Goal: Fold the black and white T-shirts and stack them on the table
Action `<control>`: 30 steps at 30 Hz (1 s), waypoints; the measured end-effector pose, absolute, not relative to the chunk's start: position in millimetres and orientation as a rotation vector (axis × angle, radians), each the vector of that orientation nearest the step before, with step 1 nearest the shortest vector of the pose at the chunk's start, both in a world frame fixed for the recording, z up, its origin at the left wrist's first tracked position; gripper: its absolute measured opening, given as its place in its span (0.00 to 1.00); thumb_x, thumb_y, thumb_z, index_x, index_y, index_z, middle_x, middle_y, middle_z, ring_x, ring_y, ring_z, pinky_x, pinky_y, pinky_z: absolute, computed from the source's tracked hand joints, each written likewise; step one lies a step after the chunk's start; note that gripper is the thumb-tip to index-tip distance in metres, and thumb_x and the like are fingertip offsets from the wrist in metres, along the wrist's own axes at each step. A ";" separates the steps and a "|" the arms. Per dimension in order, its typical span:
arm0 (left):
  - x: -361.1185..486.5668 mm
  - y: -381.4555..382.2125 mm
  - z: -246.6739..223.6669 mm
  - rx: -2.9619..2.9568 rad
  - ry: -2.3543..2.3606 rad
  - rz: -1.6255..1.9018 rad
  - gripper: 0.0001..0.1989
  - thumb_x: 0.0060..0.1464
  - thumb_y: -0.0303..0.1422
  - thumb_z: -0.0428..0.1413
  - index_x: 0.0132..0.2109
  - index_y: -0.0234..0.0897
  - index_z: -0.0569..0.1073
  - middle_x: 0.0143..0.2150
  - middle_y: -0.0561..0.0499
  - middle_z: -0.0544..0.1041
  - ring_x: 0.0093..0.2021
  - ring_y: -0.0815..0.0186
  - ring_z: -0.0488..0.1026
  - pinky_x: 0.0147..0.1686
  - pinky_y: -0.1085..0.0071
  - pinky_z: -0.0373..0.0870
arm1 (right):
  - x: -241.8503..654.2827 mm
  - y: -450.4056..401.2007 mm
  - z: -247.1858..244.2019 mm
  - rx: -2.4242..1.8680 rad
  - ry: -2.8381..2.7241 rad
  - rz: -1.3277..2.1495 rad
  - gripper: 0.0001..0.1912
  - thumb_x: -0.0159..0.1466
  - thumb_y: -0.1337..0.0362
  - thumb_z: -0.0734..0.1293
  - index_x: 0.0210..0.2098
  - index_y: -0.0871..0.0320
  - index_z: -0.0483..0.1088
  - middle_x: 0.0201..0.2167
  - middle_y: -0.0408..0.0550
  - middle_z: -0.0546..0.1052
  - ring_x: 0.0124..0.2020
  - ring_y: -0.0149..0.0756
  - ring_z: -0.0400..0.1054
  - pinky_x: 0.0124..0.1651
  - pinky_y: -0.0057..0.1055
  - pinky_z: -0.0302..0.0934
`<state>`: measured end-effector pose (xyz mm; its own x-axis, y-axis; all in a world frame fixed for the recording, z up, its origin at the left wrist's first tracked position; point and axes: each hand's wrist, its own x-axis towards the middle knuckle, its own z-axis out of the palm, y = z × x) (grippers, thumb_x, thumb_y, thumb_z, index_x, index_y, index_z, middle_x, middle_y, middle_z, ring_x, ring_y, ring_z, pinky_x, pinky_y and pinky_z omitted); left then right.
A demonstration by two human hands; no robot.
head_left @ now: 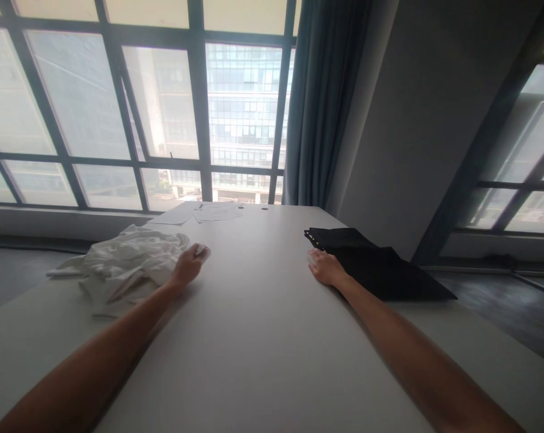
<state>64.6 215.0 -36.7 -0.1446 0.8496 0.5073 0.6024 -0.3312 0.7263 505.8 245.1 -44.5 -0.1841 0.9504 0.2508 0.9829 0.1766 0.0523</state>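
A crumpled heap of white cloth (pixel 127 264) lies on the left part of the white table (pixel 253 337). At its right edge is my left hand (pixel 191 263), its fingers curled round something small and pale that I cannot make out. On the right, flat black fabric (pixel 371 261) with small light and yellow spots along its left edge rests on the tabletop. My right hand (pixel 324 266) lies palm down beside that left edge, fingers spread and holding nothing.
Sheets of white paper (pixel 217 211) lie at the table's far end, near two small dark round spots. Behind the table stand large windows, a blue-grey curtain (pixel 323 108) and a thick grey pillar (pixel 407 120).
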 end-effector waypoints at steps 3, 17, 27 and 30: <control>124.3 224.0 -27.2 1.879 1.289 1.490 0.12 0.56 0.41 0.56 0.35 0.36 0.77 0.31 0.51 0.78 0.32 0.65 0.73 0.32 0.71 0.67 | 466.6 238.5 -33.1 -1.566 -2.387 -0.096 0.36 0.62 0.61 0.66 0.68 0.62 0.55 0.67 0.61 0.58 0.66 0.49 0.55 0.66 0.44 0.51; 171.7 264.7 93.2 1.438 0.810 1.953 0.17 0.60 0.44 0.52 0.46 0.35 0.73 0.43 0.45 0.78 0.38 0.64 0.76 0.32 0.72 0.73 | 335.7 274.4 61.8 -1.028 -1.814 0.386 0.06 0.62 0.65 0.64 0.36 0.59 0.71 0.32 0.45 0.76 0.31 0.33 0.71 0.35 0.29 0.65; 143.4 282.8 106.7 1.957 1.288 1.839 0.12 0.58 0.38 0.51 0.36 0.37 0.77 0.33 0.50 0.78 0.35 0.62 0.73 0.35 0.69 0.69 | 376.7 300.1 86.3 -1.016 -1.355 0.266 0.24 0.62 0.48 0.60 0.43 0.61 0.74 0.37 0.52 0.78 0.37 0.39 0.71 0.39 0.32 0.65; 134.8 275.5 111.8 1.834 1.313 1.928 0.12 0.57 0.37 0.53 0.29 0.37 0.74 0.25 0.52 0.73 0.29 0.64 0.70 0.29 0.70 0.66 | 389.9 292.7 88.9 -0.992 -1.431 0.219 0.22 0.62 0.48 0.62 0.38 0.61 0.76 0.34 0.50 0.78 0.36 0.39 0.71 0.39 0.33 0.64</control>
<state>134.8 275.5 111.8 -0.2265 0.6556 0.7203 0.4304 -0.5960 0.6778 389.9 292.7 88.9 0.1948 0.6682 0.7181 0.4223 0.6037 -0.6762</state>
